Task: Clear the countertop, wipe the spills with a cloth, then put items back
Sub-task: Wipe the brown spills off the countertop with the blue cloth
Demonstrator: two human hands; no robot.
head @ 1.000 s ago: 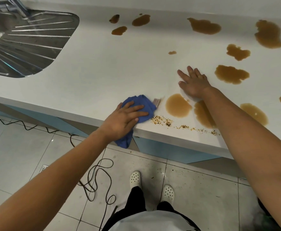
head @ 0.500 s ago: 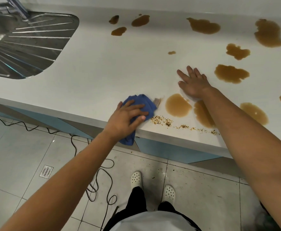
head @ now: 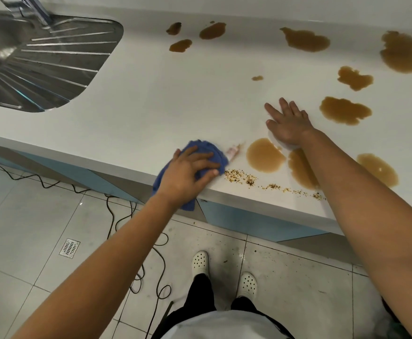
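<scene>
A blue cloth (head: 208, 149) lies bunched at the front edge of the white countertop (head: 175, 99), part of it hanging over the edge. My left hand (head: 188, 172) presses on it with fingers curled over the fabric. My right hand (head: 287, 122) rests flat on the counter, fingers spread, just behind a round brown spill (head: 265, 155). Several more brown spills (head: 344, 110) dot the right and far side. A line of spice crumbs (head: 241, 177) runs along the front edge, right of the cloth.
A steel sink with a ribbed drainer (head: 41, 59) is set into the counter at far left. Black cable (head: 117, 216) loops on the tiled floor below, near a floor drain (head: 69, 247). My white shoes (head: 224, 270) stand at the counter base.
My left hand and the cloth shifted slightly toward the counter's front edge. The right hand has stayed in place.
</scene>
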